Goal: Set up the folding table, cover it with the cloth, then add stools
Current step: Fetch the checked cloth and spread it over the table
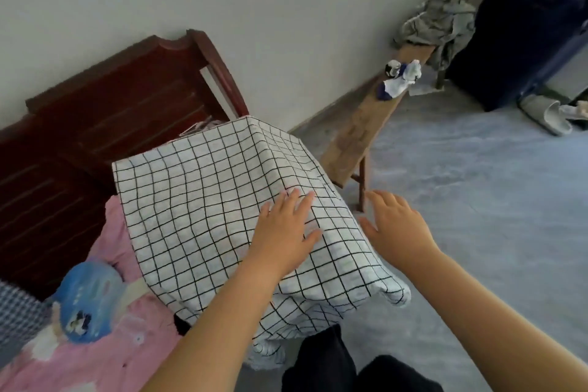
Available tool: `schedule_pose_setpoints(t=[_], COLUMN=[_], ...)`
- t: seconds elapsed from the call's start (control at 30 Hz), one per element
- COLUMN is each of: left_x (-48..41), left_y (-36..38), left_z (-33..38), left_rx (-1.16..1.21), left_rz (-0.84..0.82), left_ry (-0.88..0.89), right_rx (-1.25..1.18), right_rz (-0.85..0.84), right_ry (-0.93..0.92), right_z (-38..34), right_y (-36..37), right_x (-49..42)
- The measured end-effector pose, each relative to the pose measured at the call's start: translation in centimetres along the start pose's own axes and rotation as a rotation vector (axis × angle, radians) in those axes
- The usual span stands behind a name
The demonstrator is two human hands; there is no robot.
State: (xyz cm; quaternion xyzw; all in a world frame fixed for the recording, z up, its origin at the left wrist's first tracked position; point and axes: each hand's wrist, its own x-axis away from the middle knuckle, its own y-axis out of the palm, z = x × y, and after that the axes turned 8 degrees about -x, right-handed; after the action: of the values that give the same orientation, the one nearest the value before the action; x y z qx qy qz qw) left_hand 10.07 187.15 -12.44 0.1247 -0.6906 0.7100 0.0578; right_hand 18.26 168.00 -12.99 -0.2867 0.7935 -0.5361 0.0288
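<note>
A white cloth with a black grid lies over the folding table and hides it completely. Its edges hang down on the right and near sides. My left hand rests flat on the cloth near the table's right edge, fingers spread. Just past that edge my right hand is in the air, open with fingers apart, holding nothing. No stool is visible beside the table.
A bed with a dark red wooden headboard and pink bedding touches the table's left side. A long wooden bench with socks and clothes runs along the wall at right. A dark suitcase and slippers stand far right. Bare grey floor lies right.
</note>
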Motion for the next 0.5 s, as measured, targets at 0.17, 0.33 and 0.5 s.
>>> schedule_pose_setpoints(t=[0.17,0.33,0.5], left_x=[-6.9,-13.6,-19.6], left_y=[5.8,12.6,18.8], left_z=[1.7,3.4,4.0], left_rx=[-0.071,-0.187,-0.312], left_rz=[-0.143,-0.205,-0.367], left_ry=[0.193,0.354,0.538], right_rx=[-0.057,-0.135,-0.259], right_rz=[-0.073,-0.089,-0.099], right_ry=[0.178,0.277,0.369], right_z=[4.7,9.8,13.4], right_y=[4.7,10.6,17.5], right_x=[-2.8,-5.5,-7.1])
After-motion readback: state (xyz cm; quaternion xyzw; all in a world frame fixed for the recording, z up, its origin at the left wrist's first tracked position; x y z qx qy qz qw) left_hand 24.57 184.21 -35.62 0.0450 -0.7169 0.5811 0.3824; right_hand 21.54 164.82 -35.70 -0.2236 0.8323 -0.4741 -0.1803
